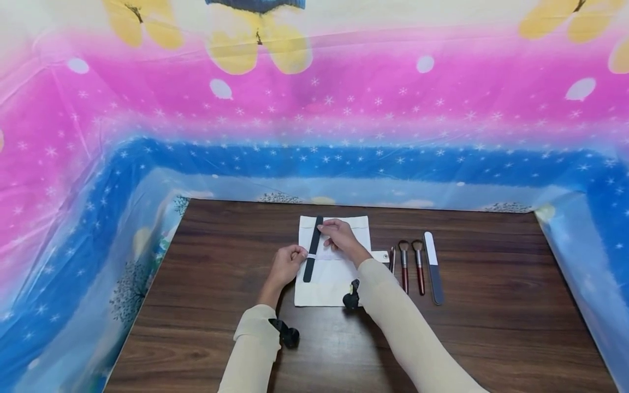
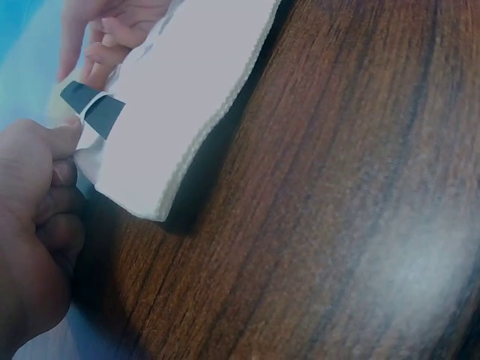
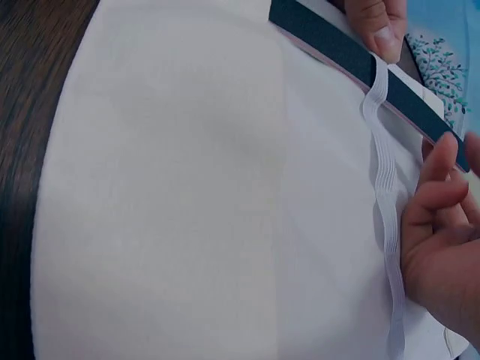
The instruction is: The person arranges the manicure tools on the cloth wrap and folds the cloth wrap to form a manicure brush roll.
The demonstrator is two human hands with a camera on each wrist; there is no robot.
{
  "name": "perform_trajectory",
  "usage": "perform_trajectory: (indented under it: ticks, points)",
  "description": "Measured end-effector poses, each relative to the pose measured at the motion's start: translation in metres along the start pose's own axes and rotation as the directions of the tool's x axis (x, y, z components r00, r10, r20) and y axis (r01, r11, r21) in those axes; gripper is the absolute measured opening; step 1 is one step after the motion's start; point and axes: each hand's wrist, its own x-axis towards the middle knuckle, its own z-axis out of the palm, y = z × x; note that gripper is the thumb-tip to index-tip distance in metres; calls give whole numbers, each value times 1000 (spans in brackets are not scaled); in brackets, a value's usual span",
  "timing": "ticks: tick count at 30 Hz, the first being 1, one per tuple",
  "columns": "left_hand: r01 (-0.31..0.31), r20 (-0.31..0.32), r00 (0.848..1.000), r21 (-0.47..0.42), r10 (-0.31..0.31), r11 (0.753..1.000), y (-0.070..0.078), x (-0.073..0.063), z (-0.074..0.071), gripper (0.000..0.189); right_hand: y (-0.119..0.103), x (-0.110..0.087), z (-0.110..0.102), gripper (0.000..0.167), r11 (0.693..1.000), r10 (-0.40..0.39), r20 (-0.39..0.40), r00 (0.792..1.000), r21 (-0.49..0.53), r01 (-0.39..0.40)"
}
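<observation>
A white cloth brush roll (image 1: 334, 289) lies unfolded on the table, with a white elastic band (image 3: 385, 172) running across it. A black nail file (image 1: 309, 267) lies slantwise near its left side, passing under a loop of that elastic. My left hand (image 1: 286, 266) pinches the cloth's left edge beside the loop, as the left wrist view shows with white fabric between thumb and fingers. At the file's far end, my right hand (image 1: 340, 236) holds it between thumb and fingertips. In the right wrist view, this right hand (image 3: 442, 240) is beside the elastic.
Right of the roll lie two makeup brushes (image 1: 404, 267) with dark red handles, a slim tool (image 1: 392, 259) partly behind the sleeve, and a white-and-grey nail file (image 1: 434, 267). A snap tab (image 1: 380, 256) sticks out from the roll. Patterned cloth (image 1: 344, 158) surrounds the wooden table (image 1: 491, 327).
</observation>
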Motion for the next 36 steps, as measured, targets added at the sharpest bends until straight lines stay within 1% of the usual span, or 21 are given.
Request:
perform_trajectory:
  ticks: [3,7,16,22,25,29,32,36]
  points:
    - [6,3,1000,1,-6,1000,0,0,0,16,-1,0,2,34,1000,-2,-42,999,17,3]
    - [8,6,1000,5,-9,1000,0,-1,0,15,-2,-1,3,32,1000,-5,-63,998,16,6]
    - [-6,2,1000,-7,6,1000,-1,0,0,14,0,3,3,29,1000,11,-39,999,-9,-12]
    - [-12,-1,1000,-9,12,1000,-2,0,0,15,0,3,3,27,999,39,-14,999,16,-39]
    - [-11,-4,1000,-6,11,1000,-1,0,0,15,-1,1,1,27,999,43,14,999,12,-43]
    - [-3,-4,1000,-8,3,1000,0,-1,-1,16,-1,-2,-2,26,998,38,84,996,-59,-33]
    - [13,2,1000,-11,-13,1000,0,-2,-1,16,-1,-3,-4,24,993,46,141,989,-118,-30]
    - [27,8,1000,-12,-27,1000,1,-2,-1,15,-1,-2,-7,21,987,69,194,978,-156,-39]
